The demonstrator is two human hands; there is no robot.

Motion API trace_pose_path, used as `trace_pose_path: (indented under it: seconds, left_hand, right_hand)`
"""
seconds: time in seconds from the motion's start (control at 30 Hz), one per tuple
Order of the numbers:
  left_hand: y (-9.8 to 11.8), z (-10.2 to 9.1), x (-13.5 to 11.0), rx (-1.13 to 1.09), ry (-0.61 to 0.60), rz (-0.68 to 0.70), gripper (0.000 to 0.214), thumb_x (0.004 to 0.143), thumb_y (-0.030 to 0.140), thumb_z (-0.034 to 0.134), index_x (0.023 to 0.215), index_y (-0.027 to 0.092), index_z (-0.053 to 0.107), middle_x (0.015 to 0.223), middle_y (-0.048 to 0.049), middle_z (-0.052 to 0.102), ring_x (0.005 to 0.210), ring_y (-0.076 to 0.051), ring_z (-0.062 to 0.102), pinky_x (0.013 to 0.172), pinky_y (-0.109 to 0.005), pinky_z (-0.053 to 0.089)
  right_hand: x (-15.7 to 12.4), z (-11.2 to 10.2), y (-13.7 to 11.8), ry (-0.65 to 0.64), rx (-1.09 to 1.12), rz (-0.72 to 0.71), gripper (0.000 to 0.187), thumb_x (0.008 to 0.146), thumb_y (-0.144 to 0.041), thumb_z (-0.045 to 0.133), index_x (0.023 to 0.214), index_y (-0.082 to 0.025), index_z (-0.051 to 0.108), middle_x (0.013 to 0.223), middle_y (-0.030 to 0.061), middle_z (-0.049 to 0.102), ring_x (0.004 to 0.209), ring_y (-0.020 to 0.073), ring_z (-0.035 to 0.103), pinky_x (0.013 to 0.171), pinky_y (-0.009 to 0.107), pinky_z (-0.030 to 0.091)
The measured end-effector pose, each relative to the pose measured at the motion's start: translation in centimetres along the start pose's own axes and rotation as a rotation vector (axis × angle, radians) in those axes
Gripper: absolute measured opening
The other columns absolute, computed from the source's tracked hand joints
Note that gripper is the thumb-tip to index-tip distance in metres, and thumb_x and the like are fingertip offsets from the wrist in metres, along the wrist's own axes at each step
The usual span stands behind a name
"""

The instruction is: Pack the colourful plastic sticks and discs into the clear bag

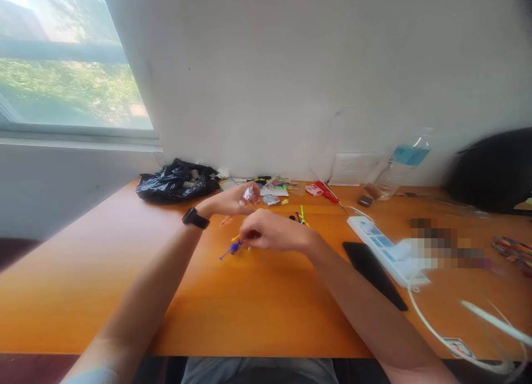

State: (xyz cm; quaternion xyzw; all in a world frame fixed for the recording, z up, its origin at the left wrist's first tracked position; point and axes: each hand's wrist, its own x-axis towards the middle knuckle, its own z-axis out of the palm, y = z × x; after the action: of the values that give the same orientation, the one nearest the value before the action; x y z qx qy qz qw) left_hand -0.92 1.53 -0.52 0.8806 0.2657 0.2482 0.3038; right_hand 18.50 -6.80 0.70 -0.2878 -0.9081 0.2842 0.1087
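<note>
My right hand (272,230) is closed in a pinch over the middle of the table. From its fingertips a small blue plastic piece (235,247) with thin rods points down to the left. A yellow piece (236,238) shows just behind the blue one. Beyond it, my left hand (233,200), with a black watch on the wrist, curls its fingers around a crumpled see-through plastic wrapper (250,195). An orange piece (226,221) lies under the left hand. Right of my right hand are a green stick piece (302,214) and some dark and yellow bits.
Along the wall lie a black plastic bag (177,180), a pile of coloured small parts (280,183) and a red-handled tool (327,192). On the right are a black phone-like slab (374,273), a white power strip (384,250) with cables, and a water bottle (393,173).
</note>
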Motion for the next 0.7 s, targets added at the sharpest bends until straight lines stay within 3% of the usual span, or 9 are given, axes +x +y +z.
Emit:
trace_pose_path:
  seconds: [0.17, 0.3, 0.43, 0.57, 0.7]
  left_hand:
    - [-0.3, 0.0, 0.1, -0.014, -0.002, 0.007, 0.040, 0.075, 0.036, 0.080, 0.103, 0.019, 0.058, 0.100, -0.0041, 0.067, 0.087, -0.020, 0.062, 0.074, -0.030, 0.049]
    - [-0.5, 0.0, 0.1, -0.039, 0.007, -0.030, 0.046, 0.075, 0.041, 0.082, 0.109, 0.019, 0.061, 0.100, -0.0040, 0.067, 0.089, -0.022, 0.063, 0.075, -0.032, 0.050]
    - [-0.6, 0.1, 0.2, -0.023, 0.010, -0.023, 0.047, 0.077, 0.042, 0.083, 0.111, 0.020, 0.061, 0.106, -0.0048, 0.067, 0.093, -0.022, 0.063, 0.082, -0.034, 0.050]
    - [-0.4, 0.1, 0.2, -0.025, 0.010, -0.022, 0.047, 0.077, 0.044, 0.084, 0.111, 0.021, 0.060, 0.108, -0.0048, 0.067, 0.095, -0.022, 0.063, 0.082, -0.034, 0.051]
    - [0.2, 0.2, 0.1, -0.001, 0.026, -0.032, 0.047, 0.076, 0.044, 0.084, 0.110, 0.022, 0.059, 0.107, -0.0044, 0.066, 0.094, -0.022, 0.062, 0.079, -0.032, 0.050]
  right_hand:
    - [-2.6, -3.5, -2.1, 0.242, 0.142, -0.175, 0.011, 0.091, -0.020, 0.066, 0.090, -0.019, 0.077, 0.088, 0.0027, 0.075, 0.082, 0.0161, 0.065, 0.072, 0.027, 0.048]
    - [-3.7, -5.5, -1.8, 0.607, 0.234, -0.104, 0.018, 0.091, -0.034, 0.071, 0.098, -0.019, 0.077, 0.092, 0.0057, 0.075, 0.083, 0.0186, 0.067, 0.074, 0.030, 0.053]
    - [-3.7, -6.9, 0.7, 0.928, 0.269, 0.013, 0.023, 0.085, -0.040, 0.075, 0.094, -0.018, 0.075, 0.086, 0.0065, 0.073, 0.073, 0.0181, 0.066, 0.067, 0.032, 0.056]
    - [-3.4, -7.5, 2.8, 0.964, 0.242, 0.115, 0.025, 0.080, -0.040, 0.076, 0.089, -0.017, 0.077, 0.080, 0.0071, 0.073, 0.070, 0.0190, 0.066, 0.061, 0.030, 0.053]
    - [-3.0, -6.9, 3.2, 0.812, 0.202, 0.200, 0.025, 0.080, -0.039, 0.076, 0.089, -0.016, 0.079, 0.078, 0.0070, 0.074, 0.071, 0.0189, 0.066, 0.060, 0.028, 0.049]
